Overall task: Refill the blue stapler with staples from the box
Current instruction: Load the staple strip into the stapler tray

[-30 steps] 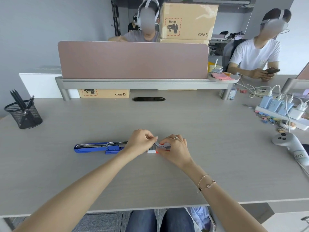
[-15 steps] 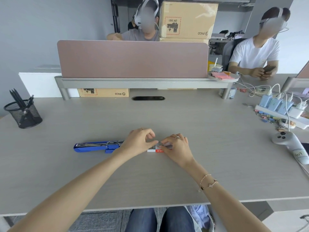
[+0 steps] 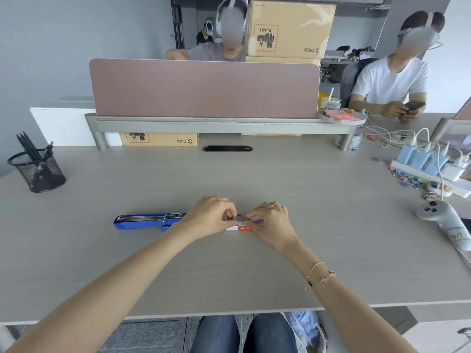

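The blue stapler (image 3: 142,221) lies flat on the desk, swung open, its metal staple channel facing up. Just to its right sits the small red-and-white staple box (image 3: 243,228), mostly covered by my fingers. A short silver strip of staples (image 3: 240,218) shows above the box, pinched between the fingertips of my left hand (image 3: 210,216) and my right hand (image 3: 271,222). Both hands meet over the box. The strip is a hand's width right of the stapler's hinge end.
A black mesh pen cup (image 3: 38,169) stands at the far left. At the right lie a grey controller (image 3: 442,217) and a power strip with chargers and cables (image 3: 433,166). A pink divider (image 3: 204,89) closes the desk's back; two people sit beyond it.
My fingertips have closed together over the box and a silver staple strip now shows between them, lifted slightly above the box. The stapler has not moved.
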Demonstrator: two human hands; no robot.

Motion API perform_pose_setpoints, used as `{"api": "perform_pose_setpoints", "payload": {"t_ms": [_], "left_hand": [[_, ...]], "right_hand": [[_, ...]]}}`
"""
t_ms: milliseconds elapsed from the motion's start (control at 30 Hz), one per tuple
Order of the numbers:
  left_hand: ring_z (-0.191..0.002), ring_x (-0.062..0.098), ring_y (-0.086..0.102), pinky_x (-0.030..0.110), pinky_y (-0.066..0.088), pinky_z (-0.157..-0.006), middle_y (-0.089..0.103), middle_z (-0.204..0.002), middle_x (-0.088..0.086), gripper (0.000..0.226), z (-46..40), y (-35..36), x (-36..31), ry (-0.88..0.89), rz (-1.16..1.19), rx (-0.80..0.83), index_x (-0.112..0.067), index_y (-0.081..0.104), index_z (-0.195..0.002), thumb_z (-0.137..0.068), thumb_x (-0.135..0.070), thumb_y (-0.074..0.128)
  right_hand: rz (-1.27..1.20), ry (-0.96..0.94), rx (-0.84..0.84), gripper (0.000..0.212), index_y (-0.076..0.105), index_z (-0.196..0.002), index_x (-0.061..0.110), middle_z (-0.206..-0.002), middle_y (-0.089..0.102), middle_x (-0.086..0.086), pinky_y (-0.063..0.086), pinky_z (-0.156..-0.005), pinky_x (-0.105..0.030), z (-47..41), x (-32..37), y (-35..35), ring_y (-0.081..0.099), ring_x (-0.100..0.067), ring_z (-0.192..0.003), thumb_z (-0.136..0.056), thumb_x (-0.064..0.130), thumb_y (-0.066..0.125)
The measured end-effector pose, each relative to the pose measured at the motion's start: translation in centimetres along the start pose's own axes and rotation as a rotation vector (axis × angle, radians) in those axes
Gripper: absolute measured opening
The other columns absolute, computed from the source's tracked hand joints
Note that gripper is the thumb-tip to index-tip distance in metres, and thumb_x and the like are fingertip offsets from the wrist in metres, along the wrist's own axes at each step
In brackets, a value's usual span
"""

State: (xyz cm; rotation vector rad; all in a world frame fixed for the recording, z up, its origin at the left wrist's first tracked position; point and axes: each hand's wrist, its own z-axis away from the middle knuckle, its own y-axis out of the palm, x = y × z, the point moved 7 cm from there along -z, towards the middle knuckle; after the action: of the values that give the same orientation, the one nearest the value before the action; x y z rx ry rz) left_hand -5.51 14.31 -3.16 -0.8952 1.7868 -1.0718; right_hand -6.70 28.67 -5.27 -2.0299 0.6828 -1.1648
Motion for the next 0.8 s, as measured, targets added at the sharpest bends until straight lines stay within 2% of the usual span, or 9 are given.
{"api": "perform_pose_setpoints", "payload": {"t_ms": [267,533,700,800], "left_hand": [[-0.091,0.016,0.056,0.025,0.034,-0.072,0.066,-0.095,-0.003,0.019,0.4,-2.2,1.4,-0.063,0.033,-0.025,-0.022,0.072,-0.091,-0.079,-0.036,0.074],[-0.086,0.007,0.054,0.024,0.039,-0.067,0.064,-0.091,-0.010,0.017,2.3,-4.2,4.5,-0.115,0.031,0.013,-0.028,0.071,-0.087,-0.078,-0.041,0.074],[-0.086,0.007,0.056,0.028,0.044,-0.071,0.063,-0.088,-0.009,0.018,3.1,-4.5,5.7,-0.166,0.070,0.027,-0.029,0.071,-0.085,-0.075,-0.045,0.075],[-0.086,0.006,0.057,0.025,0.043,-0.068,0.064,-0.088,-0.009,0.018,3.3,-4.7,6.4,-0.182,0.089,0.039,-0.029,0.071,-0.084,-0.075,-0.044,0.075]], "right_hand": [[0.041,-0.126,-0.059,0.013,0.072,-0.093,0.026,-0.099,0.069,0.006,0.021,-0.079,-0.022,-1.1,2.5,-0.2,0.049,-0.021,-0.098,-0.081,0.025,0.066],[0.025,-0.198,0.014,0.015,0.071,-0.096,0.022,-0.101,0.069,0.003,0.018,-0.076,-0.020,-2.5,5.9,2.0,0.048,-0.020,-0.104,-0.082,0.024,0.065],[0.026,-0.197,0.048,0.015,0.070,-0.095,0.024,-0.100,0.069,0.006,0.019,-0.078,-0.021,-3.1,6.8,2.8,0.047,-0.018,-0.105,-0.082,0.030,0.065],[0.014,-0.178,0.068,0.015,0.071,-0.095,0.024,-0.101,0.069,0.006,0.019,-0.079,-0.022,-3.4,7.3,3.1,0.046,-0.018,-0.106,-0.082,0.031,0.065]]}}
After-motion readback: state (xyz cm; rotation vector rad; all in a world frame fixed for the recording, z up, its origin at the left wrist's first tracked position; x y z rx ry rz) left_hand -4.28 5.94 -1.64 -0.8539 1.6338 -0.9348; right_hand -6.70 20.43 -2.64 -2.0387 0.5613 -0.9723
